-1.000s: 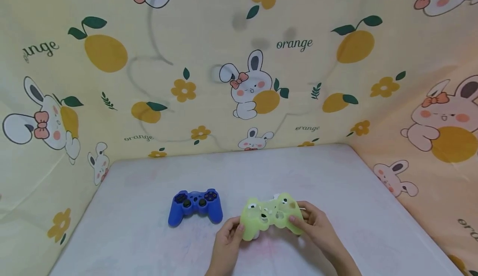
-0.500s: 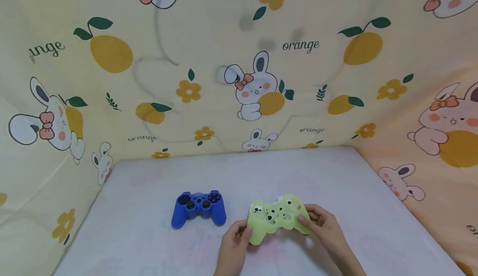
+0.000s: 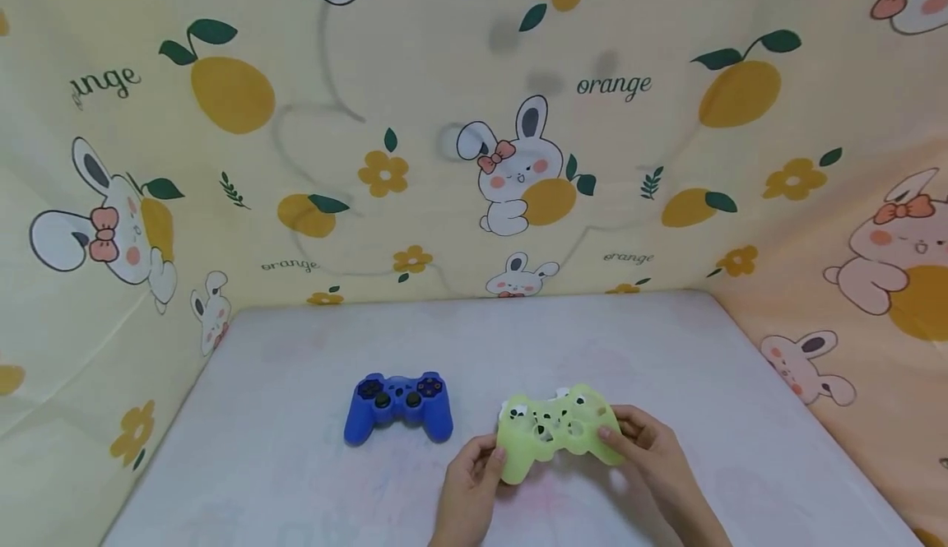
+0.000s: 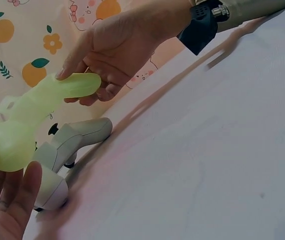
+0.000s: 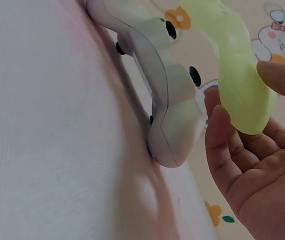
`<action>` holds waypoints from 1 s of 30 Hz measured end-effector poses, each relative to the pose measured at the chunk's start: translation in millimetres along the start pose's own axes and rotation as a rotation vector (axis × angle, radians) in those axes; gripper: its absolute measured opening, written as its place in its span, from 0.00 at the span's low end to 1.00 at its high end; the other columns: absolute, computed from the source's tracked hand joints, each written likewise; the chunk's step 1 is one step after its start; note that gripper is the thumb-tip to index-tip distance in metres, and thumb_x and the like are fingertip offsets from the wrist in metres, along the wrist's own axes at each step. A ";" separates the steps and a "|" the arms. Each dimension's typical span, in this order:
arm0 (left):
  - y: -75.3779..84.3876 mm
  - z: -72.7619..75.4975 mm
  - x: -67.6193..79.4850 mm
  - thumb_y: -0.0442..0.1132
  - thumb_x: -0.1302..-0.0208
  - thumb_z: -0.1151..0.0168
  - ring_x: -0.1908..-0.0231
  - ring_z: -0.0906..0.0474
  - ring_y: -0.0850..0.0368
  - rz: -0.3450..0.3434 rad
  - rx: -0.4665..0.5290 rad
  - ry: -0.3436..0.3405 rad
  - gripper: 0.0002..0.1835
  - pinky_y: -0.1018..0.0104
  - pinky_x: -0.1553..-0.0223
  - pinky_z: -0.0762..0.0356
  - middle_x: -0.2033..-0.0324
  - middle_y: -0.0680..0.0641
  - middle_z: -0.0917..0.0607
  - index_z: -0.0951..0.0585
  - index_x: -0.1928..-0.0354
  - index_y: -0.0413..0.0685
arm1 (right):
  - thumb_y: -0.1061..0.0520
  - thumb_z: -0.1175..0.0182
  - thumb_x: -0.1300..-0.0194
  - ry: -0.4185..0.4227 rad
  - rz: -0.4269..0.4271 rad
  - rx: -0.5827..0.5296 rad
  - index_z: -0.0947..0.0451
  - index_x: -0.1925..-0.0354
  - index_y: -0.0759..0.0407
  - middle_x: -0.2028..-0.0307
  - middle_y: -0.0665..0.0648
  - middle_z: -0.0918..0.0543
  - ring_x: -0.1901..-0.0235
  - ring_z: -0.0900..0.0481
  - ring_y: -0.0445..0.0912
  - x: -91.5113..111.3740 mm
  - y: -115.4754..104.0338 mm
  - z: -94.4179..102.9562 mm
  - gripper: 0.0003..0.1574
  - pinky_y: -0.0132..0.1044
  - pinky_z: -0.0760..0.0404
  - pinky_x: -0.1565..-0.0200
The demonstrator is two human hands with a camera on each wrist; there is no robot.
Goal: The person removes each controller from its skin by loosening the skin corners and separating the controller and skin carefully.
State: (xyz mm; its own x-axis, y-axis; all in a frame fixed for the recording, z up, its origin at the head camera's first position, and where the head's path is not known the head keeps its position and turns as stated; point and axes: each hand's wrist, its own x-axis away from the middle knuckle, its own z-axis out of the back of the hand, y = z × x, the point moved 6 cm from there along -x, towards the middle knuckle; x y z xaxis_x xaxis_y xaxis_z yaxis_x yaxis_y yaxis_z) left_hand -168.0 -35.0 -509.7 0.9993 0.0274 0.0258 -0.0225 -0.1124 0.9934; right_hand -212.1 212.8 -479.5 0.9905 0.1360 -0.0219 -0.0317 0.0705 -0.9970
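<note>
A soft pale yellow-green game controller cover (image 3: 522,444) is held up by both hands, right of the table's middle. My left hand (image 3: 468,481) pinches its left grip end between thumb and fingers. With thumb on top and fingers beneath, my right hand (image 3: 659,456) holds the right grip end. Below the cover, a white game controller (image 5: 170,107) rests on the table; the right wrist view shows a gap between them. In the left wrist view the white controller (image 4: 75,140) also shows under the cover. From the head view it is mostly hidden, white patches showing through and above the cover.
A blue game controller (image 3: 359,424) with black sticks lies on the table to the left of the cover. The white table (image 3: 296,489) is bounded at the back and sides by a cream curtain (image 3: 429,53) printed with rabbits and oranges.
Both hands have shifted the cover slightly over the white controller; a white part that showed below it is hidden now, and white shows at its upper left. The head view has swung slightly left.
</note>
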 end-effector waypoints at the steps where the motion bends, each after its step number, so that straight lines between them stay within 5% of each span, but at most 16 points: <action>1: 0.7 -0.9 0.3 0.37 0.28 0.43 0.52 0.21 0.54 0.000 -0.008 0.006 0.13 0.68 0.54 0.22 0.55 0.46 0.18 0.22 0.47 0.37 | 0.63 0.37 0.34 0.004 -0.003 0.002 0.28 0.45 0.75 0.57 0.64 0.15 0.61 0.16 0.48 0.4 -1.0 0.9 0.23 0.37 0.18 0.58; 8: 6.5 -12.0 0.6 0.42 0.28 0.42 0.52 0.21 0.57 0.027 -0.050 0.022 0.14 0.68 0.53 0.23 0.58 0.50 0.19 0.21 0.48 0.41 | 0.63 0.38 0.32 -0.034 -0.026 0.024 0.29 0.44 0.76 0.59 0.62 0.15 0.63 0.16 0.46 0.7 -13.0 12.1 0.23 0.37 0.18 0.60; 12: 14.0 -24.2 -1.5 0.41 0.30 0.39 0.56 0.22 0.57 -0.014 -0.036 0.014 0.12 0.68 0.56 0.22 0.60 0.51 0.18 0.19 0.50 0.43 | 0.62 0.42 0.29 -0.095 -0.051 -0.017 0.29 0.44 0.74 0.59 0.59 0.15 0.63 0.18 0.45 -1.6 -17.0 27.1 0.21 0.38 0.18 0.60; 23: 28.9 -76.5 -21.6 0.33 0.36 0.34 0.69 0.21 0.61 -0.105 0.042 -0.079 0.05 0.60 0.67 0.17 0.68 0.53 0.17 0.16 0.59 0.41 | 0.61 0.51 0.23 -0.123 -0.148 -0.273 0.17 0.51 0.53 0.58 0.51 0.17 0.61 0.19 0.43 -11.9 -13.4 81.4 0.16 0.38 0.19 0.58; 30: 39.7 -105.0 -25.6 0.30 0.40 0.31 0.82 0.20 0.59 -0.064 0.024 -0.089 0.03 0.67 0.78 0.20 0.75 0.54 0.18 0.15 0.65 0.44 | 0.62 0.53 0.23 -0.165 -0.189 -0.268 0.16 0.52 0.52 0.57 0.50 0.16 0.60 0.18 0.44 -9.0 -5.1 112.4 0.18 0.40 0.19 0.55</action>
State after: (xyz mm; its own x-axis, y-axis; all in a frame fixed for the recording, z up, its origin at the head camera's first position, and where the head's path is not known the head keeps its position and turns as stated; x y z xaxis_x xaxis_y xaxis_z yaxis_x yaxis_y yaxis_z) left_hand -197.6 64.1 -459.2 0.9974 -0.0531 -0.0489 0.0412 -0.1375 0.9896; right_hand -235.9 322.3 -465.9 0.9397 0.3048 0.1548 0.2074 -0.1484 -0.9669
